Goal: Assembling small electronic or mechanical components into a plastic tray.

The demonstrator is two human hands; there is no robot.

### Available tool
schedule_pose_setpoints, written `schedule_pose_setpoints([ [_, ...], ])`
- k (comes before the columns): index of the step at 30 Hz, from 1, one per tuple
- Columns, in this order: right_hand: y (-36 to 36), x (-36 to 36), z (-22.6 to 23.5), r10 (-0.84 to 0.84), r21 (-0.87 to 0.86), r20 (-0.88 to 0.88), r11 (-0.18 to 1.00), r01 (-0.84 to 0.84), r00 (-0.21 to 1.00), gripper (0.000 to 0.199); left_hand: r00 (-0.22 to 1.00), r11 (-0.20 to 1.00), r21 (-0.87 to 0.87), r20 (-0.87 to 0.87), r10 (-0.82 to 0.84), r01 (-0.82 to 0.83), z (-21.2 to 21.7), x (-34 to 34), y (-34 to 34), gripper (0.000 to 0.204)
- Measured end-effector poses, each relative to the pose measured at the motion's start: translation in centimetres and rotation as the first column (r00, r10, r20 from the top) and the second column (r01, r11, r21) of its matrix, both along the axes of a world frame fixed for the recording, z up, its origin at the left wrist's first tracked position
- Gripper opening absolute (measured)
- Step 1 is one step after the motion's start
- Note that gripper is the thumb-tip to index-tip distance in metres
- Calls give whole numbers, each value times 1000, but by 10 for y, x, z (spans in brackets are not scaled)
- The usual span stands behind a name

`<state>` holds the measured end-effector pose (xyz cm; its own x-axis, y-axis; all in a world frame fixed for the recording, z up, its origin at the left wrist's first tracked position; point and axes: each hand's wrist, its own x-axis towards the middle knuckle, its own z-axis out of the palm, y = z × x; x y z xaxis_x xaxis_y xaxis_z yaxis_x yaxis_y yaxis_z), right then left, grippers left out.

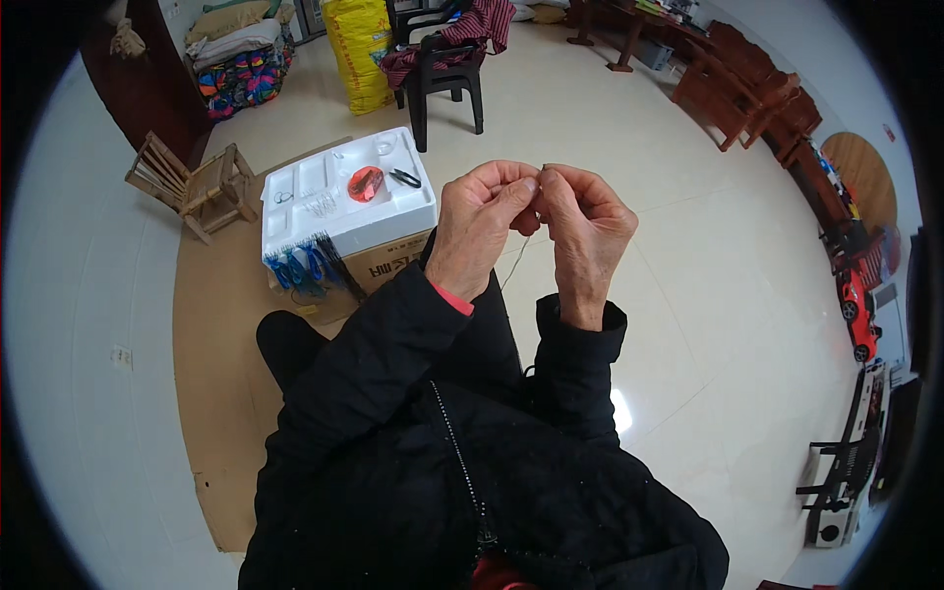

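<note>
My left hand (474, 228) and my right hand (588, 234) meet in front of me, thumbs and forefingers pinched together at the tips. Between them they grip a thin pale string (515, 262), whose loose end dangles below the fingers toward my lap. Whatever small part sits right at the fingertips is too tiny to make out. Left of my hands, a white foam tray (339, 228) with compartments rests on a cardboard box (388, 264). In it lie a red round piece (365, 184) with something reddish on top, black-handled snips (405, 178) and small clear bits.
Blue and black strand bundles (305, 270) hang over the tray's near edge. A small bamboo chair (202, 187) stands to the left, on a cardboard sheet (221, 393). Beyond are a black plastic chair (442, 84) and a yellow sack (359, 54). Wooden furniture (733, 88) lines the far right.
</note>
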<state>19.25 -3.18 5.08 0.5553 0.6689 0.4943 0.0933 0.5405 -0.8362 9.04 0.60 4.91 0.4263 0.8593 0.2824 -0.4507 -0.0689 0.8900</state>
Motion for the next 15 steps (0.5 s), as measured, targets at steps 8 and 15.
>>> schedule_pose_setpoints([
  [8, 0, 0, 1, 17, -2, -16, 1000, -17, 1000, 16, 999, 998, -35, 24, -44, 45, -1, -1, 2, 18],
  [15, -3, 2, 5, 79, -39, -54, 996, -81, 995, 15, 995, 991, -91, 48, -89, 93, -1, -2, 4, 19],
])
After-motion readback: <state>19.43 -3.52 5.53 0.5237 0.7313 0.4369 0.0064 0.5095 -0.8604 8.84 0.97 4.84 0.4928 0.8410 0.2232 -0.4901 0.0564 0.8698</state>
